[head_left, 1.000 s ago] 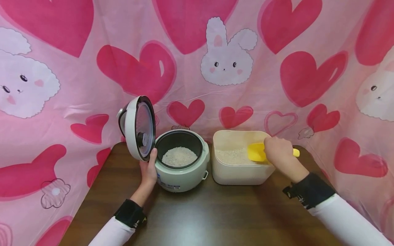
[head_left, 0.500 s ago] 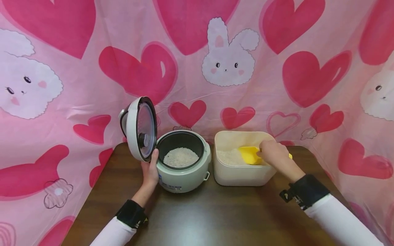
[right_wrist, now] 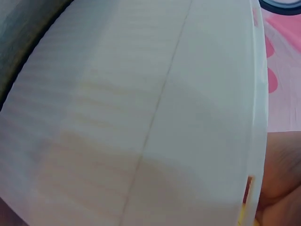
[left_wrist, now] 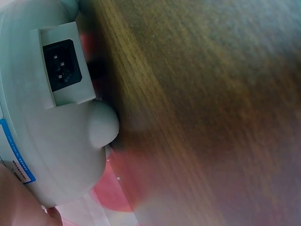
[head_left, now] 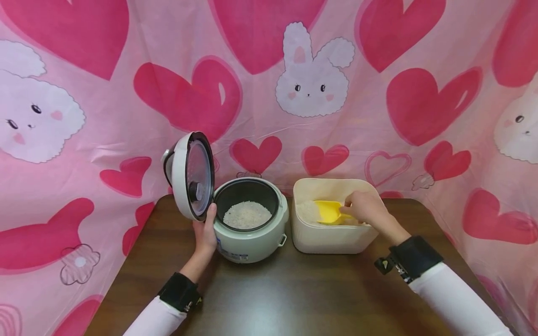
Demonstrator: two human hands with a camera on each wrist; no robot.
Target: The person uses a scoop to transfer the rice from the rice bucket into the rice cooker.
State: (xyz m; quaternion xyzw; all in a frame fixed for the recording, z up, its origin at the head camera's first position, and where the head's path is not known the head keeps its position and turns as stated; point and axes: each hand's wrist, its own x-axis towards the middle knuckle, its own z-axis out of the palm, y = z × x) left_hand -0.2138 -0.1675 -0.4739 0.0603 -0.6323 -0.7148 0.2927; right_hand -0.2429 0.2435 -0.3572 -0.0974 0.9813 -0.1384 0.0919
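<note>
A pale green rice cooker stands at the table's middle with white rice in its dark inner pot. Its lid is raised to the left. My left hand holds the cooker's left side by the hinge, thumb near the rim; its other fingers are mostly hidden. Right of the cooker is a cream bin containing rice. Inside it, my right hand grips the handle of a yellow scoop, whose blade lies at the rice. The right wrist view mostly shows the bin's outer wall.
All this stands on a dark wooden table. Close behind it hangs a pink cloth with hearts and rabbits. In the left wrist view, a power socket shows on the cooker's side.
My right hand has moved left inside the bin, taking the yellow scoop from its right part towards the middle of the rice. The left hand stays at the cooker.
</note>
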